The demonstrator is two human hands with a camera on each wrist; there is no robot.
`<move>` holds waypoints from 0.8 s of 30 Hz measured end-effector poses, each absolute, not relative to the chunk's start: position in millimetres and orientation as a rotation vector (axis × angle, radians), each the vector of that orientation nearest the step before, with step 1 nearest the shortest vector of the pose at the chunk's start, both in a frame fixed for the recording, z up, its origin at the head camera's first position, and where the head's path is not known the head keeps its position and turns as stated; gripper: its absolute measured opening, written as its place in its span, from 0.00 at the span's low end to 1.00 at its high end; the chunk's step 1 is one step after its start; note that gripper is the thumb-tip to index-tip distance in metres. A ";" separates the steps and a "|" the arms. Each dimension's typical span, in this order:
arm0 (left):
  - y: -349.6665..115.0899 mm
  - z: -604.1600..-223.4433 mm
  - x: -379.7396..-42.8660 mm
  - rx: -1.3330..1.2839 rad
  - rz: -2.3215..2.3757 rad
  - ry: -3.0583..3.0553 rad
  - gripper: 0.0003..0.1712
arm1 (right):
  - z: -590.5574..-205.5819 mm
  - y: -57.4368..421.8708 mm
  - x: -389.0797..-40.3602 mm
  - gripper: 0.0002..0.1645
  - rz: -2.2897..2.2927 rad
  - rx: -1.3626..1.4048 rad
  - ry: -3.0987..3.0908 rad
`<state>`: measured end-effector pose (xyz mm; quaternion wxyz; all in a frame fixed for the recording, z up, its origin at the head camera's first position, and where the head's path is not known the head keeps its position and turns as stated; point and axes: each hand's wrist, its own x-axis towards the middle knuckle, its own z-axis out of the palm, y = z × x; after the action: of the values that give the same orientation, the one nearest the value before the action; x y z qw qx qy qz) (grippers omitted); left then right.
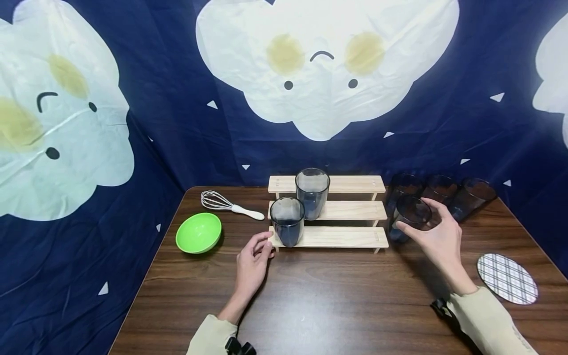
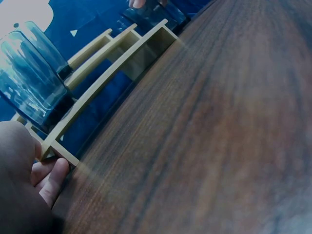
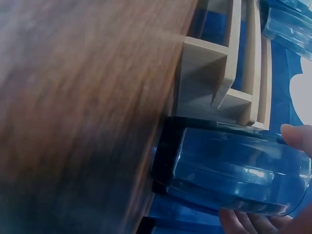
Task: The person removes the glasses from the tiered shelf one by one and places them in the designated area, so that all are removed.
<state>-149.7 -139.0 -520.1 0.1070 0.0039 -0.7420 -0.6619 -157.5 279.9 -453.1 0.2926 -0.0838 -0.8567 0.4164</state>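
Note:
My right hand (image 1: 437, 241) grips a dark tinted glass (image 1: 413, 211) near its rim, thumb on one side and fingers on the other. In the right wrist view that glass (image 3: 234, 168) is close beside the rack's right end. My left hand (image 1: 254, 264) holds the left end of the lowest tier of a wooden three-tier rack (image 1: 341, 236), its fingers (image 2: 54, 178) curled at the end piece. One tinted glass (image 1: 287, 224) stands on the lowest tier's left end, and another glass (image 1: 312, 195) stands behind it on the middle tier.
Several more tinted glasses (image 1: 472, 197) stand at the table's back right. A round checked mat (image 1: 507, 278) lies at the right. Left of the rack are a white whisk (image 1: 241, 211) and a green bowl (image 1: 198, 233). A blue patterned cloth (image 1: 177, 123) hangs behind the table.

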 end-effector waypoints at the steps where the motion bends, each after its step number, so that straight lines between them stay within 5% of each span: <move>1: -138.8 -520.0 -149.6 0.012 -1.949 -2.184 0.14 | -453.8 280.2 -157.4 0.51 1.108 -0.225 -2.284; 24: -139.4 -523.9 -151.0 -0.014 -1.947 -2.167 0.13 | -452.5 285.2 -153.9 0.57 1.039 -0.218 -2.378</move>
<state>-151.0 -139.4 -523.9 0.1139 -0.0046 -0.7390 -0.6640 -153.9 285.2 -452.5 0.2655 -0.0807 -0.8803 0.3848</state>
